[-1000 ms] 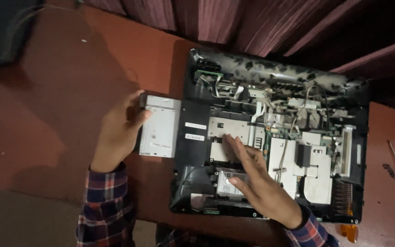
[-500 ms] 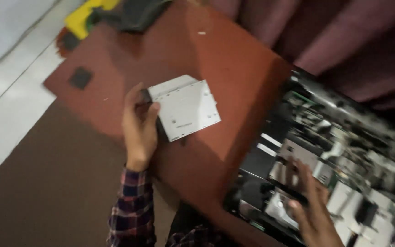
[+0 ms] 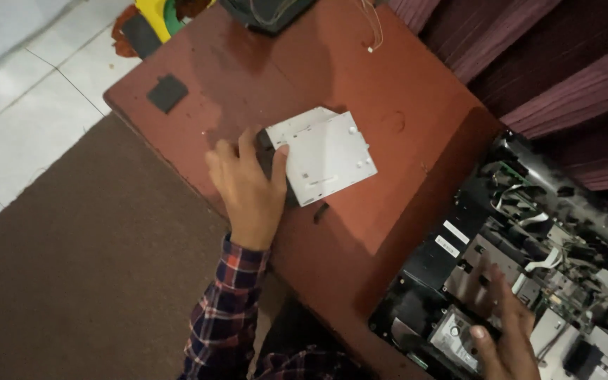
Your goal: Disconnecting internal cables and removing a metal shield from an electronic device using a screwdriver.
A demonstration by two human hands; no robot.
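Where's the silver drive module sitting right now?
In the head view the silver drive module lies flat on the red-brown table, left of the opened laptop chassis, with the left hand gripping its near-left edge.

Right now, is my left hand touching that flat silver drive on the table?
Touching. The head view shows the left hand on the silver optical drive, its thumb lying over the drive's near edge, no gap between them.

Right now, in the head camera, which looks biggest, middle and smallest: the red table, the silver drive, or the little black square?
1. Red table, biggest by far.
2. Silver drive, held by the left hand.
3. Little black square, smallest.
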